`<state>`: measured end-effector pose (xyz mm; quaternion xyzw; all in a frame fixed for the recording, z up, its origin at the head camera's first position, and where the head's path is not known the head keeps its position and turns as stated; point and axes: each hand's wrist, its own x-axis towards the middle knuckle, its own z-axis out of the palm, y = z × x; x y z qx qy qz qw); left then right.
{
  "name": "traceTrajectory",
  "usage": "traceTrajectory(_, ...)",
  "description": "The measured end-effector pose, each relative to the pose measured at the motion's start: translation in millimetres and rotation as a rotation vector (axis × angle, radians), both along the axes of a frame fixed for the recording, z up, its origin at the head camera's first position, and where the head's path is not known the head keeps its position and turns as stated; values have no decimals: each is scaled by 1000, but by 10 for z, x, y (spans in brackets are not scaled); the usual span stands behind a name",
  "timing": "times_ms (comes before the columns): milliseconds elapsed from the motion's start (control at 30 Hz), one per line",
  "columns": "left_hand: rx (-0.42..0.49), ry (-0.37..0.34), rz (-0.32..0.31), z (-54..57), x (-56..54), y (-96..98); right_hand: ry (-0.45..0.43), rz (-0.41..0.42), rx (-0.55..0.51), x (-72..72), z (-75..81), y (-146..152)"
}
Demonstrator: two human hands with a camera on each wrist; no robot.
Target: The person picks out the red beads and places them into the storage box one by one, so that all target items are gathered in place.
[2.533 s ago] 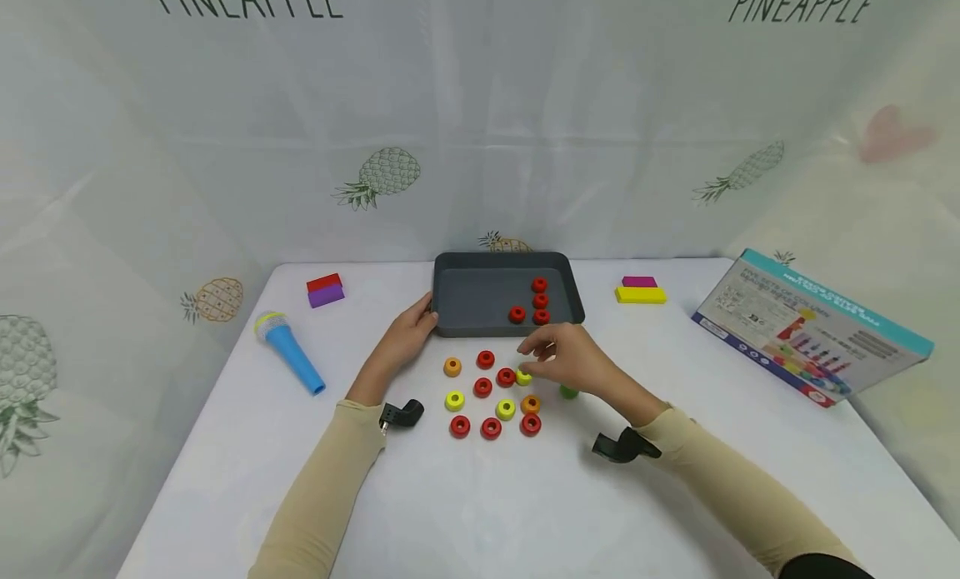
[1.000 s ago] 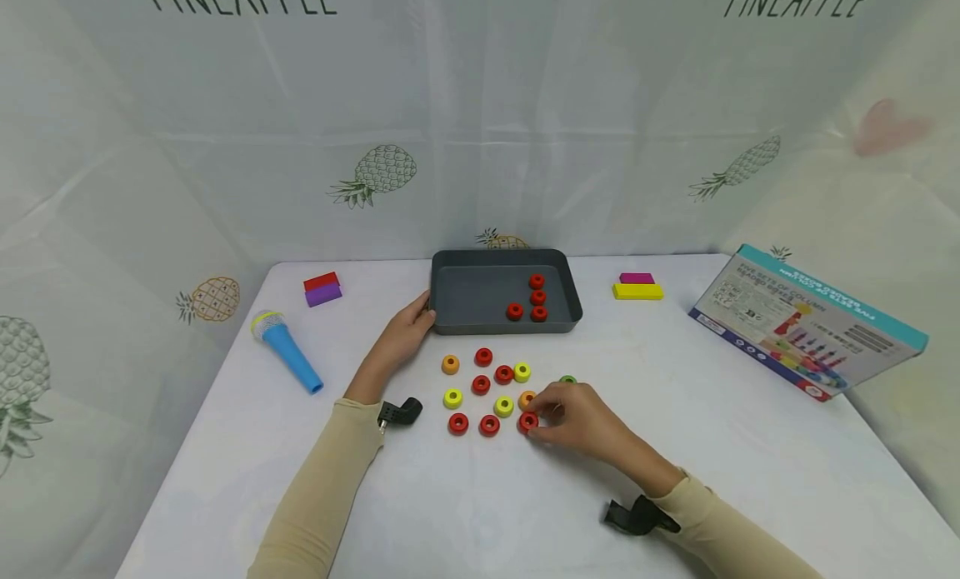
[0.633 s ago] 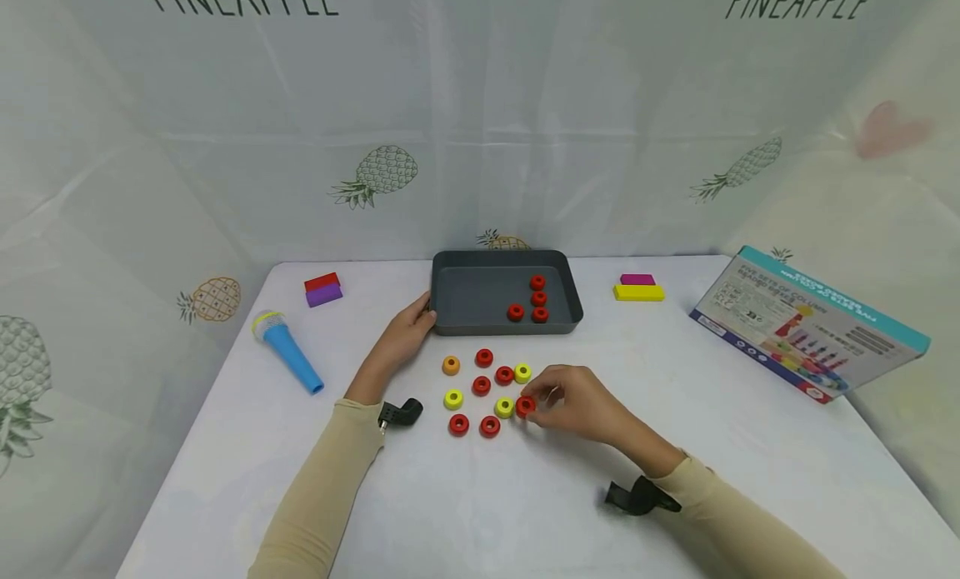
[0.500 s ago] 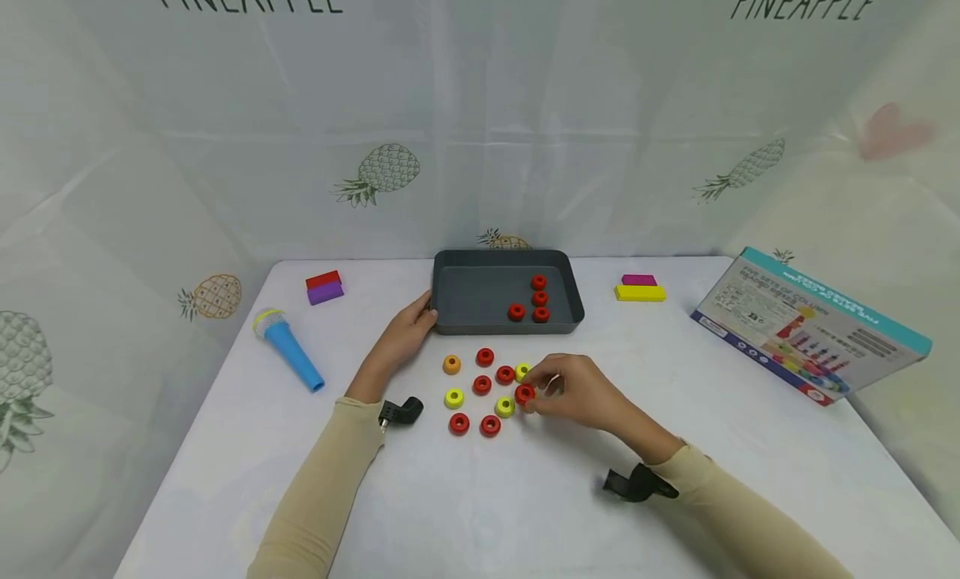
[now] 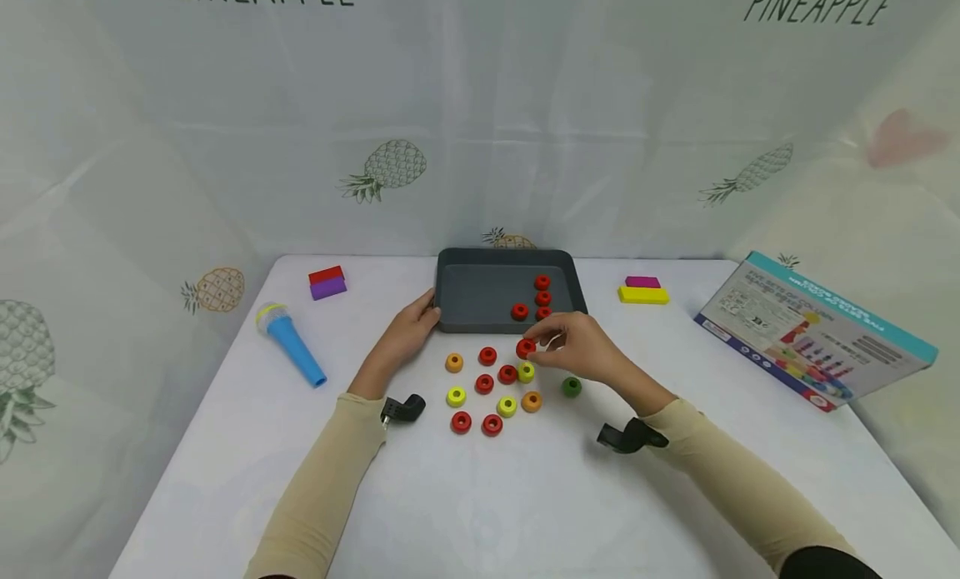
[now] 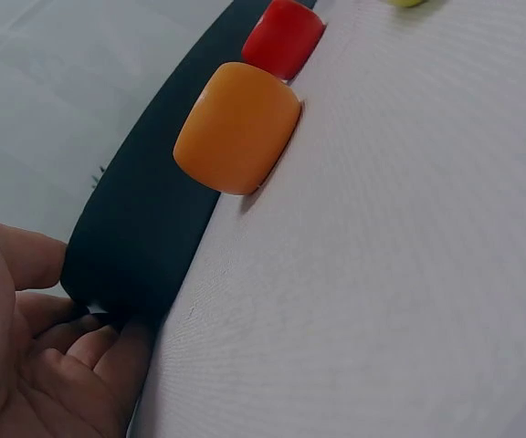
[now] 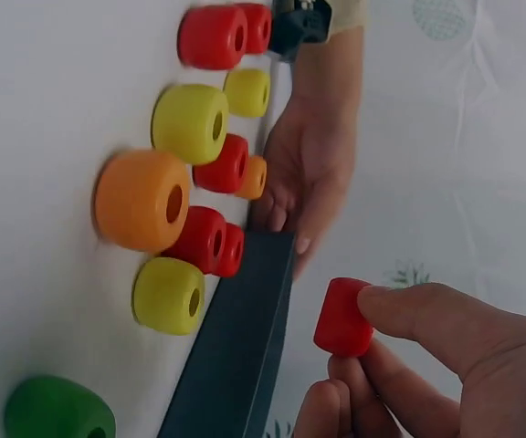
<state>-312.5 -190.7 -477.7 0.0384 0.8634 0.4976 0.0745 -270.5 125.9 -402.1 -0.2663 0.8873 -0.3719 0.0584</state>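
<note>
My right hand [image 5: 577,344] pinches a red bead [image 7: 343,317] between thumb and fingers, in the air by the near edge of the dark grey tray [image 5: 480,321]. My left hand [image 5: 406,332] grips the tray's near left corner, thumb at the rim and fingers curled at its side in the left wrist view. Several red beads [image 5: 542,282] lie in the tray's right part. On the table in front of it stand loose beads: several red, some yellow [image 5: 507,406], two orange, with an orange bead [image 6: 237,128] near the tray, and a green bead [image 5: 572,386] at the right.
A blue toy microphone [image 5: 296,346] and red and purple blocks [image 5: 327,283] lie on the left of the white table [image 5: 450,512]. Yellow and magenta blocks [image 5: 643,295] lie right of the tray. A printed toy box [image 5: 813,333] stands at the far right. A pineapple-print curtain hangs behind.
My right hand has picked the red bead up from the right end of the front row and carried it away from me to the tray's near edge. The left hand stays at the tray.
</note>
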Motion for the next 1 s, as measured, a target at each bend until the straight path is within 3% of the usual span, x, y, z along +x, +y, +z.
traceTrajectory(533,-10,-23,11,28,-4,2,-16,-132,36,-661,-29,-57)
traceTrajectory(1000,-6,-32,13,14,-9,9,-37,-198,75,-985,-122,-82)
